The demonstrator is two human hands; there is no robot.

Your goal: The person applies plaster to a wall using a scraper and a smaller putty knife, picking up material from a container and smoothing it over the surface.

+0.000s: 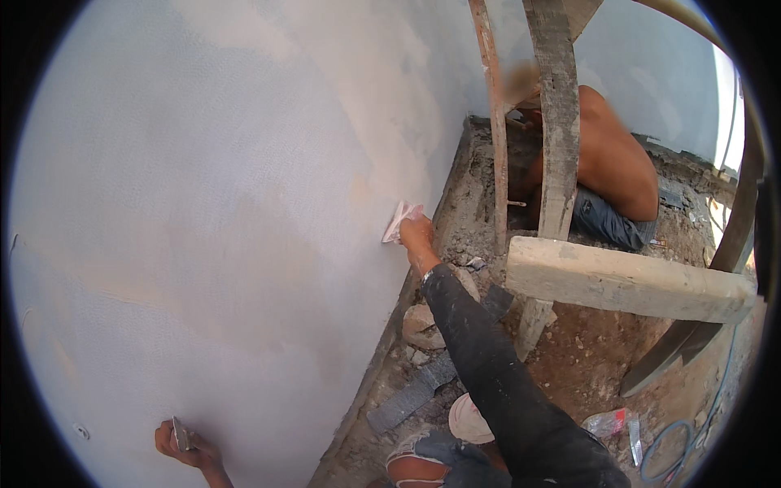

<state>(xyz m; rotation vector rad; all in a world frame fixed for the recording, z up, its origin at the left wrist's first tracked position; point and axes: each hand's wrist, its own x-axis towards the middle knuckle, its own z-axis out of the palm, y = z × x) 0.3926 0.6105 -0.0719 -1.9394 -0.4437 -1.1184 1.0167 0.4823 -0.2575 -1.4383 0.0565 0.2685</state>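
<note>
My right hand [419, 240] is closed on a flat putty scraper [397, 223] smeared with pale pink-white paste. Its blade lies against or very close to the grey-white wall [244, 203], near the wall's lower edge. Down at the lower left, my left hand [198, 455] grips a small putty knife with a grey blade [181, 434], beside the same wall; its handle is hidden in the fingers. Lighter patches and streaks of filler show on the wall.
A wooden trestle with a thick plank [626, 281] stands at right. Behind it a co-worker [618, 163] crouches by the far wall. Stones [423, 327] and rubble line the wall's foot. A whitish round container [469, 419], a plastic wrapper [606, 422] and a blue hose [671, 447] lie lower.
</note>
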